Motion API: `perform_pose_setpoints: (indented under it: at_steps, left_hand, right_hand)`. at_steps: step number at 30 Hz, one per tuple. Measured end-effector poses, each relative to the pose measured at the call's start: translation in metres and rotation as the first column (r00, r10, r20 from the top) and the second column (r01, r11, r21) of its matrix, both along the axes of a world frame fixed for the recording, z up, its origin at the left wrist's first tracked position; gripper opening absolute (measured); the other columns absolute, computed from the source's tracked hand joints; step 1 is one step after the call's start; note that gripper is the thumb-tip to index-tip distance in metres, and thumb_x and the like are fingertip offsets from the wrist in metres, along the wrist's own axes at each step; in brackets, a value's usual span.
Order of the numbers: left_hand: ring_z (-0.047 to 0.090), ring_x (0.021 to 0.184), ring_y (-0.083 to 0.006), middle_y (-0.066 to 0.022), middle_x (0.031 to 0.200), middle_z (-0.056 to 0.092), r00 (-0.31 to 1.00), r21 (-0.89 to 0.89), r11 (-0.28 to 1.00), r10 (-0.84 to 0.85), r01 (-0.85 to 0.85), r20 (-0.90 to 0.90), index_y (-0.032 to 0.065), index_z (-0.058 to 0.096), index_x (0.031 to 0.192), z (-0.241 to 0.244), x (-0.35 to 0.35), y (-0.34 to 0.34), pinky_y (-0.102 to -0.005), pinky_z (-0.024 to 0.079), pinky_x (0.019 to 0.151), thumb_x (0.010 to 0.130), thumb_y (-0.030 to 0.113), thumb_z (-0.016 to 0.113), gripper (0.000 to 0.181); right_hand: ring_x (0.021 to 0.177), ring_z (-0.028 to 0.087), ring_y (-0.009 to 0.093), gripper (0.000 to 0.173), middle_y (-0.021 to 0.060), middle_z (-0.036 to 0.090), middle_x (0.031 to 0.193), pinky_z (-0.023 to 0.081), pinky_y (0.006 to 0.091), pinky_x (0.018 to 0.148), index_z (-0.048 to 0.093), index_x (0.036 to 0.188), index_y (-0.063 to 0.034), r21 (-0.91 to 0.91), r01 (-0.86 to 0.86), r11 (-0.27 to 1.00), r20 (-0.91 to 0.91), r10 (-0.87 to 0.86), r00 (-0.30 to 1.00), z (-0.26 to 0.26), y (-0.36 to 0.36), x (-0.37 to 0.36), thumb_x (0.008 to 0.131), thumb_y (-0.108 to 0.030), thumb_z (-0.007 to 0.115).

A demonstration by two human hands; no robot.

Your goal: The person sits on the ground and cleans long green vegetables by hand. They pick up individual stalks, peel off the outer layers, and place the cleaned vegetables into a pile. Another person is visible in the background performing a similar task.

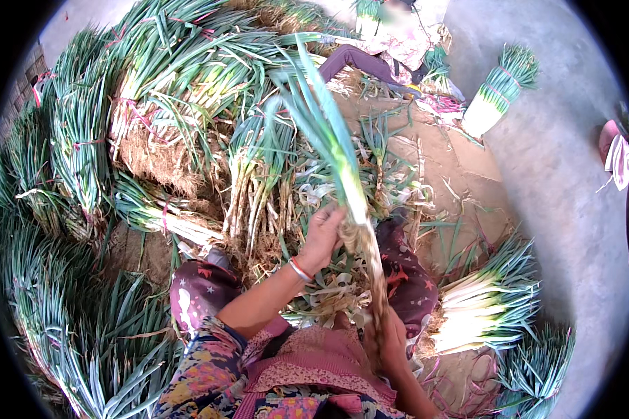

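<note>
A long green onion (pixel 352 191) slants up before me, green leaves at the top and a brown, dirty lower stem. My right hand (pixel 389 335) grips it near the root end, which is mostly hidden by the fingers. Beside the white part of the stem, my left hand (pixel 322 235) has its fingers closed on a loose, brownish outer skin (pixel 350 236), blurred by motion. Peeled leaves and skins (pixel 340 293) litter the ground between my knees. Ahead, several unpeeled green onions (pixel 257 183) lean together with their roots down.
Large tied bundles of green onions (pixel 81 131) are piled to the left. Peeled white-stemmed onions (pixel 477 309) lie at right beside pink ties (pixel 466 385). A tied bundle (pixel 498 94) stands on the concrete floor (pixel 566 173). Another person (pixel 398 42) sits at the back.
</note>
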State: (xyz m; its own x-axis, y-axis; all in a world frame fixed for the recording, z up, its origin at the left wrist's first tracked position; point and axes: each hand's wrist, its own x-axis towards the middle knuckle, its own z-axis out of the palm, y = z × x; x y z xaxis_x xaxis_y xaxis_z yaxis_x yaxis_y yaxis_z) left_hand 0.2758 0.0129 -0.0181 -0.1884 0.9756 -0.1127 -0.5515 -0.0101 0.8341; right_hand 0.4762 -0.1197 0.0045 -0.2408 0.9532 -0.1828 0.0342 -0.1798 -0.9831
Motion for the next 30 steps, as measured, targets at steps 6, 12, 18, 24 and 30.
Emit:
perform_pose_setpoints:
  at_steps: [6,12,18,24,30]
  left_hand:
    - [0.05,0.055,-0.0115,-0.0106,0.059,0.051,0.421,-0.155,0.865,-0.38,0.476,-0.824,-0.0001,0.058,0.076,-0.02,-0.035,-0.105,-0.0307,0.043,0.052,0.081,0.03,0.057,0.031]
    - [0.054,0.052,-0.0106,-0.0067,0.066,0.061,0.159,-0.482,0.605,-0.712,0.634,-0.684,0.0049,0.065,0.094,-0.006,-0.078,-0.134,-0.0246,0.044,0.046,0.088,0.038,0.051,0.037]
    - [0.046,0.049,-0.0077,-0.0015,0.058,0.048,0.508,-0.482,0.661,-0.751,0.576,-0.423,0.0066,0.05,0.072,-0.054,-0.158,-0.032,-0.0244,0.043,0.043,0.094,0.049,0.033,0.051]
    - [0.06,0.09,-0.0269,-0.0147,0.096,0.06,0.973,0.089,0.996,0.009,-0.03,0.229,-0.0037,0.046,0.113,0.009,-0.152,0.032,-0.0395,0.047,0.089,0.094,0.039,0.042,0.047]
    - [0.056,0.104,-0.0303,-0.0163,0.102,0.06,0.909,0.399,0.917,-0.158,-0.01,0.386,-0.0034,0.055,0.102,0.043,-0.159,0.01,-0.0415,0.044,0.093,0.089,0.033,0.054,0.039]
  right_hand:
    - [0.069,0.043,0.009,0.037,0.0016,0.05,0.077,0.037,0.0234,0.061,0.057,0.092,-0.0022,0.028,0.121,0.992,-0.11,-0.117,0.987,-0.127,0.107,-0.072,0.096,-0.034,0.039]
    - [0.073,0.046,0.017,0.055,0.0098,0.054,0.08,0.039,0.0348,0.069,0.055,0.089,0.0078,-0.19,0.121,0.974,0.328,-0.053,0.943,-0.241,0.136,-0.081,0.094,-0.044,0.038]
    - [0.062,0.037,0.009,0.025,0.0005,0.04,0.066,0.034,0.0273,0.056,0.05,0.08,-0.0011,0.221,-0.115,0.968,0.184,0.074,0.98,-0.085,0.084,-0.076,0.093,-0.022,0.046]
    - [0.073,0.056,0.022,0.018,0.0149,0.055,0.08,0.043,0.0304,0.064,0.056,0.1,-0.0031,0.337,-0.401,0.852,0.446,0.23,0.865,-0.077,0.016,-0.04,0.086,-0.013,0.049]
    - [0.087,0.058,0.025,0.022,0.0145,0.06,0.096,0.044,0.0323,0.079,0.057,0.102,0.0008,0.631,-0.275,0.726,0.338,0.062,0.939,-0.02,0.096,-0.137,0.081,-0.005,0.058]
